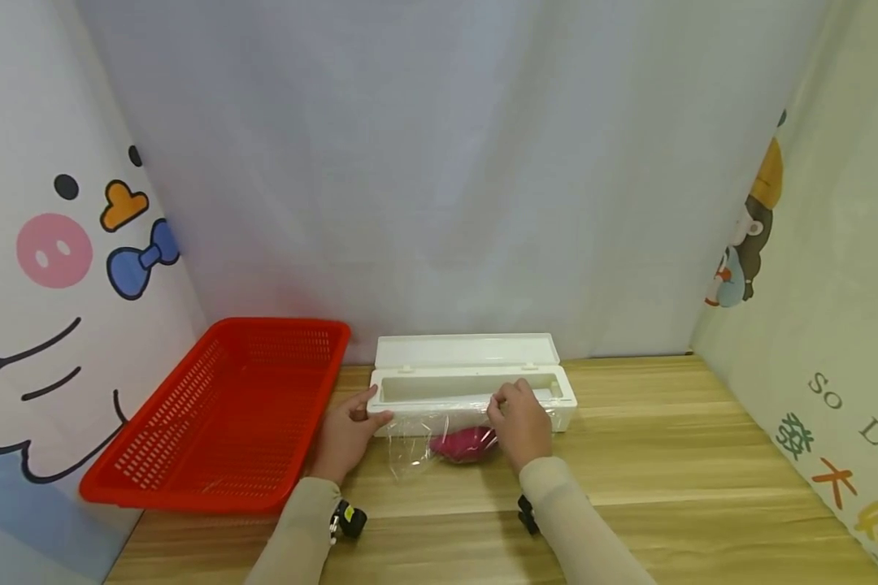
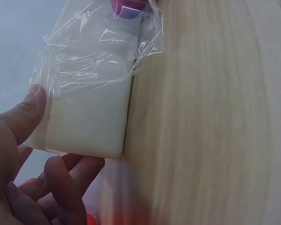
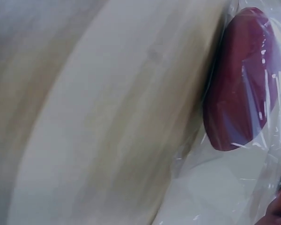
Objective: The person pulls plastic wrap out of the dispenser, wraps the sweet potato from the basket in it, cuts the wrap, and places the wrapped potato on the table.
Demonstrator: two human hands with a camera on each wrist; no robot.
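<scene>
A white cling film dispenser (image 1: 475, 370) stands with its lid open against the back of the table. Clear cling film (image 1: 410, 451) hangs over its front, covering a magenta-purple, elongated, tapering object (image 1: 462, 444), perhaps a sweet potato. My left hand (image 1: 347, 431) grips the dispenser's left front corner, with the thumb on the upper edge and fingers at the end wall (image 2: 61, 173). At the front rim, right of the middle, my right hand (image 1: 523, 426) has curled fingers over the film edge. What lies under its fingertips is hidden. The right wrist view shows the wrapped purple object (image 3: 243, 84) close up.
On the left lies a red plastic basket (image 1: 212, 439) with slotted walls. A pale curtain (image 1: 439, 179) hangs behind the wooden table (image 1: 666, 471). Printed panels stand at both sides.
</scene>
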